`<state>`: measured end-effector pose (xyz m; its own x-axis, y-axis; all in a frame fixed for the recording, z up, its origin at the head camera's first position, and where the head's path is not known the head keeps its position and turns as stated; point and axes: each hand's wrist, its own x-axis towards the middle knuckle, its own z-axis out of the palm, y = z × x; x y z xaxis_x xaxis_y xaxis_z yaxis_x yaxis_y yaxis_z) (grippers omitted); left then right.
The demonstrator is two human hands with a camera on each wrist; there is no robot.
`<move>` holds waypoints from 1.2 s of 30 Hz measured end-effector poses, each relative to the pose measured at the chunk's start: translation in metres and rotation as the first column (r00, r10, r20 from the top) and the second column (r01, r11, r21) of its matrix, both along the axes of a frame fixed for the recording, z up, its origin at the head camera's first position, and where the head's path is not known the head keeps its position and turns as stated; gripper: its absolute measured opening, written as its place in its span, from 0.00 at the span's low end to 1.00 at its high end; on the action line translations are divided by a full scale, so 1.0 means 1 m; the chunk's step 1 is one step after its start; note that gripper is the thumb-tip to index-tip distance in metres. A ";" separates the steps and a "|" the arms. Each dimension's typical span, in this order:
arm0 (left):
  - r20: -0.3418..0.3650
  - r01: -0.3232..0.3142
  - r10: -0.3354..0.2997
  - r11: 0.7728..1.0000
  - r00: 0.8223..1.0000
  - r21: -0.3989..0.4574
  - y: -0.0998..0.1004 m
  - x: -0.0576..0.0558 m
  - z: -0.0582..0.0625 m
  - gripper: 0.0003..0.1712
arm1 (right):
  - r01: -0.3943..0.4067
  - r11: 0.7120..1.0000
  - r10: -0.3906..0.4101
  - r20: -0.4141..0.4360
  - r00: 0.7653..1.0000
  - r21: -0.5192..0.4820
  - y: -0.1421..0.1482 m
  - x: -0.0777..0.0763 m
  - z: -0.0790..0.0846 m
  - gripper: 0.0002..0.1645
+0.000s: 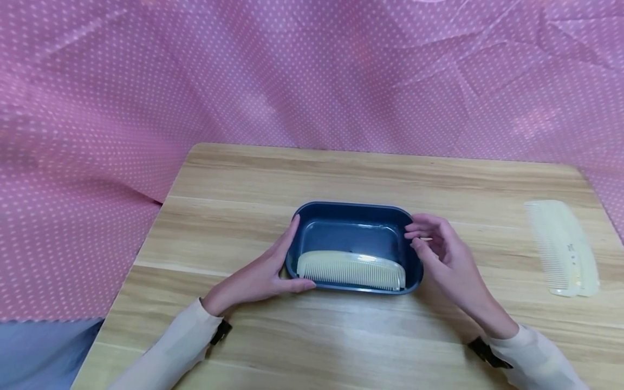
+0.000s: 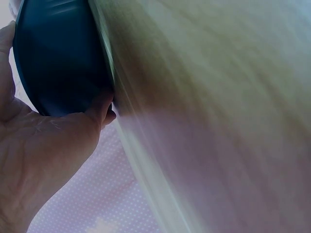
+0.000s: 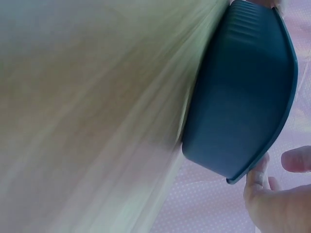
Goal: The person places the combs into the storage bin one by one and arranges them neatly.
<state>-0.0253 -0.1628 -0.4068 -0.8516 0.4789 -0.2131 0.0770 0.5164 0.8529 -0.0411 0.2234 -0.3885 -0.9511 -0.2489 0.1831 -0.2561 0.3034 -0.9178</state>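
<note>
A dark blue rectangular plastic tray (image 1: 358,211) sits on the table in the middle of the head view. Inside it, along the near wall, a pale cream comb (image 1: 351,268) lies with its teeth toward the near side. My left hand (image 1: 260,273) grips the tray's left end, thumb at the near rim and fingers along the end wall. At the right end, my right hand (image 1: 446,260) has its fingertips right at the rim, with the thumb apart from it. In the right wrist view, a finger (image 3: 257,177) meets the rim's corner.
Two overlapping pale cream combs (image 1: 567,249) lie on the wooden table (image 1: 292,173), off to the right of my right hand. Pink polka-dot cloth (image 1: 317,76) hangs behind the table and at its left. Each wrist bears a dark strap.
</note>
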 end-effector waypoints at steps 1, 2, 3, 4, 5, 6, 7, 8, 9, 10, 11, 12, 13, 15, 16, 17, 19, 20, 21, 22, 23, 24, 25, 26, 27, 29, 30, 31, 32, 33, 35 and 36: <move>0.000 -0.001 0.001 1.000 1.000 0.000 0.000 0.000 0.000 0.75 | 0.004 1.000 -0.004 0.001 1.000 -0.001 0.001 0.000 0.000 0.25; -0.001 0.000 0.000 1.000 1.000 0.001 0.000 0.000 0.000 0.75 | 0.007 1.000 -0.007 0.000 1.000 -0.003 0.002 0.001 0.000 0.25; -0.002 0.001 -0.001 1.000 1.000 0.000 0.000 0.000 0.000 0.75 | 0.011 1.000 -0.011 0.001 1.000 -0.005 0.004 0.001 0.000 0.26; -0.004 0.002 -0.002 1.000 1.000 -0.001 0.000 0.001 0.001 0.75 | 0.015 1.000 -0.015 0.001 1.000 -0.010 0.005 0.002 -0.001 0.26; -0.004 0.003 -0.003 1.000 1.000 -0.001 0.000 0.001 0.001 0.75 | 0.021 1.000 -0.021 0.002 1.000 -0.014 0.006 0.002 -0.001 0.26; -0.004 0.004 -0.005 1.000 1.000 -0.002 0.000 0.001 0.001 0.75 | 0.028 1.000 -0.028 0.001 1.000 -0.014 0.007 0.003 -0.001 0.26; -0.004 0.005 -0.005 1.000 1.000 -0.001 0.000 0.001 0.001 0.75 | 0.035 0.999 -0.035 -0.001 0.999 -0.014 0.008 0.004 -0.001 0.26; -0.004 0.006 -0.006 1.000 1.000 0.000 0.000 0.001 0.001 0.75 | 0.043 0.999 -0.043 -0.003 0.999 -0.012 0.010 0.004 -0.001 0.27; -0.003 0.006 -0.006 1.000 1.000 -0.001 0.000 0.001 0.001 0.75 | 0.049 0.999 -0.049 -0.005 0.999 -0.014 0.011 0.004 -0.002 0.27; -0.002 0.005 -0.005 1.000 1.000 -0.001 0.000 0.001 0.001 0.75 | 0.053 0.998 -0.053 -0.006 0.999 -0.018 0.012 0.005 -0.002 0.27; -0.001 0.004 -0.004 1.000 1.000 -0.001 0.000 0.001 0.001 0.75 | 0.056 0.998 -0.056 -0.008 0.998 -0.018 0.013 0.005 -0.002 0.27; 0.000 0.003 -0.003 1.000 1.000 -0.002 0.000 0.001 0.001 0.75 | 0.060 0.998 -0.060 -0.008 0.998 -0.020 0.014 0.005 -0.002 0.27; 0.000 0.001 -0.001 1.000 1.000 -0.002 0.000 0.001 0.001 0.75 | 0.062 0.998 -0.062 -0.009 0.998 -0.023 0.016 0.005 -0.002 0.27; -0.001 0.001 -0.001 1.000 1.000 -0.003 -0.001 0.001 0.001 0.75 | 0.065 0.997 -0.065 -0.007 0.998 -0.029 0.018 0.005 -0.003 0.27; -0.003 0.000 0.000 1.000 1.000 -0.003 -0.001 0.001 0.000 0.75 | 0.068 0.997 -0.068 -0.006 0.998 -0.028 0.019 0.005 -0.003 0.27; -0.004 0.001 -0.001 1.000 1.000 -0.002 -0.001 0.001 0.000 0.75 | 0.071 0.997 -0.071 -0.005 0.997 -0.025 0.021 0.006 -0.003 0.27; -0.005 0.001 -0.001 1.000 1.000 0.000 -0.001 0.001 0.000 0.75 | 0.077 0.997 -0.077 -0.004 0.997 -0.023 0.024 0.006 -0.003 0.27; -0.005 0.002 -0.002 1.000 1.000 0.001 -0.001 0.001 0.000 0.75 | 0.080 0.997 -0.080 -0.004 0.997 -0.019 0.025 0.006 -0.003 0.27; -0.004 0.002 -0.002 1.000 1.000 0.002 -0.001 0.001 0.000 0.75 | 0.086 0.996 -0.086 -0.006 0.996 -0.015 0.027 0.006 -0.004 0.27; -0.003 0.002 -0.002 1.000 1.000 0.003 -0.001 0.001 0.000 0.75 | 0.093 0.996 -0.093 -0.009 0.996 -0.008 0.028 0.006 -0.004 0.27; -0.001 0.002 -0.002 1.000 1.000 0.005 -0.001 0.001 0.000 0.75 | 0.101 0.995 -0.101 -0.013 0.995 -0.002 0.030 0.006 -0.004 0.27; 0.000 0.002 -0.002 1.000 1.000 0.006 0.000 0.001 0.000 0.75 | 0.111 0.994 -0.111 -0.020 0.994 0.008 0.032 0.006 -0.004 0.27; 0.000 0.002 -0.002 1.000 1.000 0.006 -0.001 0.000 0.000 0.75 | 0.122 0.992 -0.121 -0.028 0.992 0.021 0.034 0.006 -0.004 0.26; -0.001 0.003 -0.003 1.000 1.000 0.007 -0.001 0.001 0.000 0.75 | 0.133 0.990 -0.132 -0.034 0.991 0.036 0.036 0.006 -0.005 0.26; -0.002 0.003 -0.003 1.000 1.000 0.007 -0.001 0.000 0.000 0.75 | 0.144 0.988 -0.142 -0.040 0.989 0.047 0.038 0.006 -0.005 0.26; -0.003 0.003 -0.003 1.000 1.000 0.007 -0.001 0.000 0.000 0.75 | 0.162 0.984 -0.159 -0.047 0.986 0.075 0.042 0.006 -0.006 0.26; -0.004 0.003 -0.003 1.000 1.000 0.006 -0.001 0.000 -0.001 0.75 | 0.172 0.981 -0.168 -0.049 0.985 0.089 0.044 0.006 -0.006 0.26; -0.003 0.003 -0.003 1.000 1.000 0.005 -0.001 0.000 -0.001 0.75 | 0.180 0.979 -0.176 -0.047 0.983 0.100 0.047 0.006 -0.007 0.26; -0.003 0.002 -0.002 1.000 1.000 0.004 -0.001 0.000 -0.001 0.75 | 0.187 0.976 -0.183 -0.043 0.982 0.111 0.049 0.006 -0.007 0.26; -0.001 0.002 -0.002 1.000 1.000 0.003 -0.001 0.000 0.000 0.75 | 0.193 0.974 -0.189 -0.040 0.981 0.122 0.051 0.005 -0.008 0.26; 0.001 0.001 -0.001 1.000 1.000 0.001 -0.001 0.001 0.000 0.75 | 0.207 0.968 -0.204 -0.031 0.978 0.140 0.055 0.004 -0.009 0.26; 0.000 0.001 -0.001 1.000 1.000 0.000 -0.001 0.000 0.000 0.75 | 0.212 0.966 -0.210 -0.029 0.977 0.146 0.058 0.004 -0.010 0.26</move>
<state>-0.0248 -0.1634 -0.4070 -0.8511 0.4796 -0.2135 0.0772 0.5165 0.8528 -0.0370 0.2812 -0.3987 -0.9827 -0.0682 0.1725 -0.1838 0.4837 -0.8557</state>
